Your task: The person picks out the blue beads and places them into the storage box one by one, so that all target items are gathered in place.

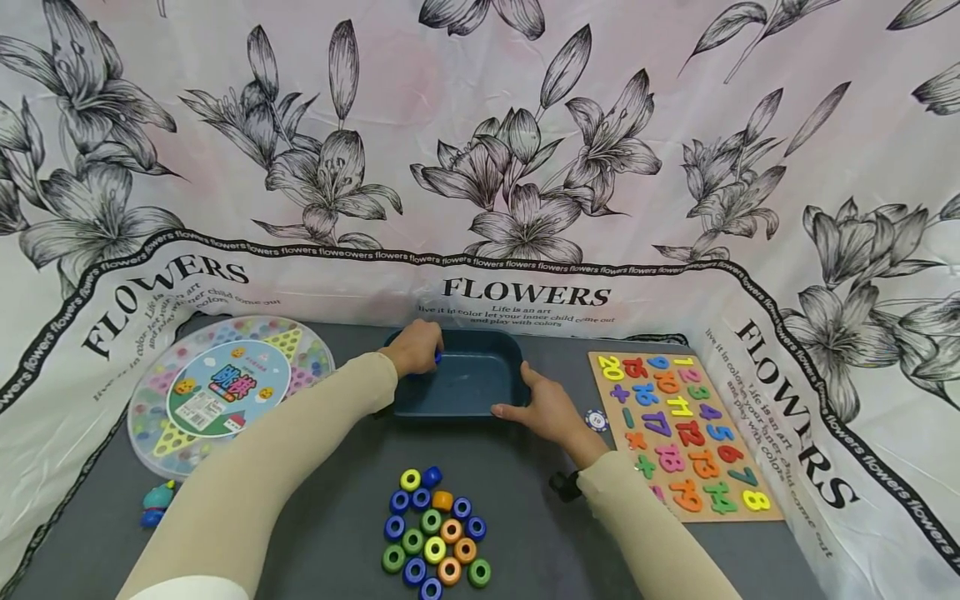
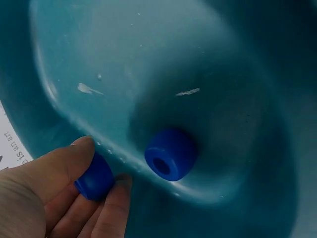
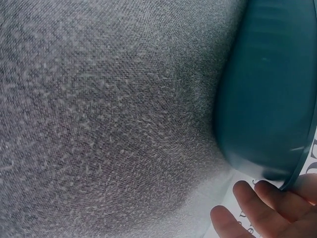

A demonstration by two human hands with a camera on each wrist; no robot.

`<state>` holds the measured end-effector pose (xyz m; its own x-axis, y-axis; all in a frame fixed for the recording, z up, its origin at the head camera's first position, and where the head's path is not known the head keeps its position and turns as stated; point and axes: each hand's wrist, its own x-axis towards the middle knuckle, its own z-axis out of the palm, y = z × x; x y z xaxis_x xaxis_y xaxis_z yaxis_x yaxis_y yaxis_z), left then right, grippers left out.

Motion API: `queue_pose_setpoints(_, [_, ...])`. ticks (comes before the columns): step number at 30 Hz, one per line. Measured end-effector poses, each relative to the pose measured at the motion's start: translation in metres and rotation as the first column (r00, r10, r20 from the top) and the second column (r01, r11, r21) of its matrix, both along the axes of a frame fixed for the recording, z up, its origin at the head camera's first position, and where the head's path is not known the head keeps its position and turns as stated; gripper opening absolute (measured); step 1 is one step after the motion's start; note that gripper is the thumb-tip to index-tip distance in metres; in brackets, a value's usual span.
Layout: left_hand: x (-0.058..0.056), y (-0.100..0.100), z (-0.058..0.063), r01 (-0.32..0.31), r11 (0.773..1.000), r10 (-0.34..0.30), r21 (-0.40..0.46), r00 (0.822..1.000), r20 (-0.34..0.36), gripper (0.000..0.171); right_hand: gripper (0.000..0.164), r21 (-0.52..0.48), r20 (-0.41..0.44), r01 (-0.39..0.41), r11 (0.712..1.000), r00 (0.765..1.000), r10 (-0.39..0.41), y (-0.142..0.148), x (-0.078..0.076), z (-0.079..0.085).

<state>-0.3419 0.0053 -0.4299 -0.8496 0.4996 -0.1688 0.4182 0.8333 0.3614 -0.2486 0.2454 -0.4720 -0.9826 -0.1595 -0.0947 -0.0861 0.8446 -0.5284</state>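
Note:
A dark blue-green tray [image 1: 468, 385] stands at the back middle of the table. Over its left end, my left hand [image 1: 415, 348] pinches a blue bead [image 2: 97, 177] between thumb and fingers. Another blue bead [image 2: 171, 153], its hole showing, lies on the tray floor close by in the left wrist view. At the tray's front right corner is my right hand [image 1: 553, 410], thumb at the front rim and fingers spread along the right side. In the right wrist view its fingertips [image 3: 245, 191] show beside the tray's outer wall.
Several blue, green, yellow and orange beads [image 1: 434, 549] lie grouped at the front middle. A round bead box [image 1: 228, 387] is at left, near a small teal and blue toy [image 1: 157, 504]. At right are a number board [image 1: 678, 433] and a poker chip [image 1: 596, 420].

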Motion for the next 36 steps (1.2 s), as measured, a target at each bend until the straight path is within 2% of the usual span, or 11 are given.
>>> queue_pose_setpoints(7, [0.000, -0.002, -0.003, -0.019, 1.000, 0.018, -0.015, 1.000, -0.009, 0.033, 0.108, -0.008, 0.005, 0.002, 1.000, 1.000, -0.002, -0.001, 0.000, 0.002])
queue_pose_setpoints(14, [0.007, -0.005, -0.001, -0.047, 0.999, 0.046, -0.017, 0.998, -0.049, 0.009, 0.109, -0.001, -0.006, -0.010, 1.000, 1.000, 0.010, -0.002, -0.004, 0.000])
queue_pose_setpoints(15, [0.012, -0.005, 0.002, -0.037, 0.999, 0.037, -0.012, 0.997, -0.064, 0.013, 0.109, -0.001, -0.005, -0.009, 1.000, 1.000, 0.009, -0.002, -0.004, 0.000])
queue_pose_setpoints(16, [0.016, -0.005, 0.005, -0.013, 1.000, 0.013, -0.001, 0.997, -0.077, 0.003, 0.110, 0.003, -0.006, -0.006, 1.000, 1.000, 0.006, -0.001, -0.005, -0.001])
queue_pose_setpoints(19, [0.036, -0.002, 0.011, 0.116, 0.993, -0.112, 0.025, 0.986, -0.124, 0.011, 0.111, 0.006, -0.005, 0.002, 1.000, 1.000, -0.002, -0.001, -0.004, -0.001])
queue_pose_setpoints(21, [0.055, 0.000, 0.012, 0.256, 0.967, -0.253, 0.000, 0.954, -0.162, 0.008, 0.111, 0.011, -0.006, 0.002, 1.000, 1.000, -0.001, 0.000, -0.003, -0.002])
queue_pose_setpoints(24, [0.085, 0.004, 0.009, 0.452, 0.883, -0.469, -0.128, 0.859, -0.207, 0.020, 0.110, 0.015, -0.020, -0.005, 1.000, 1.000, 0.005, 0.001, -0.002, -0.001])
queue_pose_setpoints(26, [0.102, 0.004, 0.007, 0.534, 0.817, -0.575, -0.219, 0.787, -0.224, 0.020, 0.110, 0.013, -0.026, -0.005, 1.000, 1.000, 0.005, 0.001, -0.002, -0.001])
queue_pose_setpoints(28, [0.115, 0.003, 0.005, 0.552, 0.778, -0.624, -0.300, 0.739, -0.255, 0.022, 0.109, 0.008, -0.031, -0.008, 1.000, 0.999, 0.008, 0.000, -0.002, 0.000])
queue_pose_setpoints(30, [0.124, 0.000, 0.003, 0.559, 0.755, -0.648, -0.343, 0.717, -0.257, 0.024, 0.109, -0.003, -0.035, -0.017, 1.000, 0.999, 0.017, -0.001, -0.001, 0.000])
queue_pose_setpoints(36, [0.138, -0.007, -0.010, 0.631, 0.691, -0.699, -0.353, 0.708, -0.103, 0.018, 0.109, -0.001, -0.014, 0.001, 1.000, 1.000, -0.001, -0.003, -0.001, -0.001])
